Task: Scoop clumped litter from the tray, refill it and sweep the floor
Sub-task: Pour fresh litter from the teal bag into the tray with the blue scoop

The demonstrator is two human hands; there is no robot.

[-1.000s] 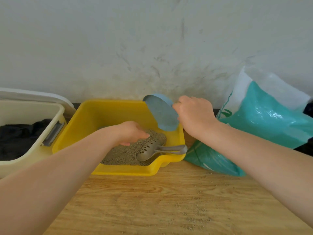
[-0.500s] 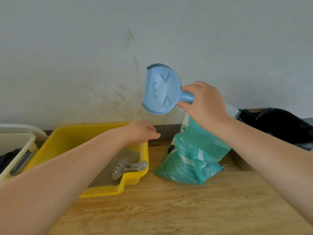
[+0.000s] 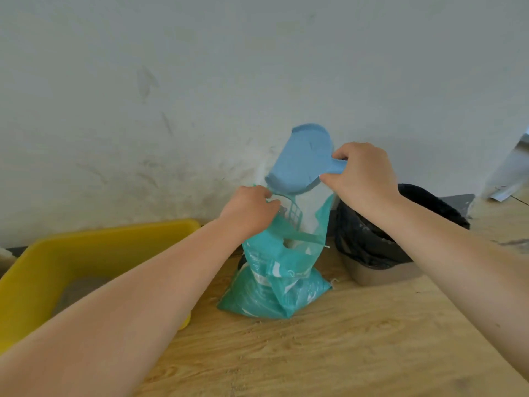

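Observation:
A teal litter bag (image 3: 274,285) stands upright on the wooden floor against the wall. My left hand (image 3: 249,209) grips the left edge of the bag's open mouth. My right hand (image 3: 362,174) holds a blue scoop (image 3: 300,160) by its short handle, tilted with its bowl just above the bag's opening. The yellow litter tray (image 3: 40,267) lies at the left with grey litter (image 3: 77,290) in it, partly hidden by my left forearm.
A bin lined with a black bag (image 3: 372,245) stands right of the litter bag, close to it. Scattered litter grains (image 3: 274,328) lie on the wooden floor (image 3: 329,353) in front of the bag. The white wall runs behind everything.
My view swung right from the tray to the bag. My right hand carried the blue scoop from over the tray to above the bag's mouth. My left hand left the tray and took the bag's edge.

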